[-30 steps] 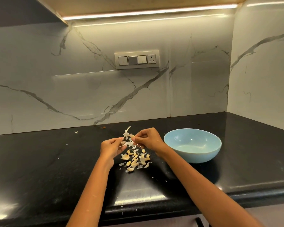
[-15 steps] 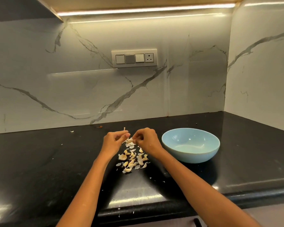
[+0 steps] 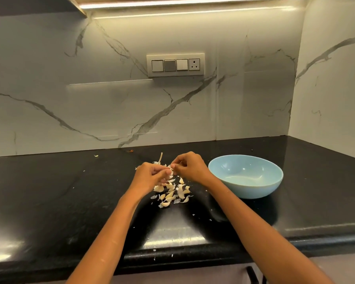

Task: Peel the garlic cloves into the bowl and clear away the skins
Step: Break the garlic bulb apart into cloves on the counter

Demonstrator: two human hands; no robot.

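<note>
A heap of garlic cloves and papery skins lies on the black counter, just left of a light blue bowl that looks empty. A garlic stem sticks up behind the heap. My left hand and my right hand meet above the heap's far end, and both pinch a small garlic piece between their fingertips. Most of that piece is hidden by my fingers.
Small skin flakes are scattered over the counter down to its front edge. A marble wall with a switch plate stands behind, and a side wall closes the right. A dark cabinet handle shows below the counter.
My left hand moved right and down to meet the right hand. Both hands now sit close together, lower over the heap, on the same small piece.
</note>
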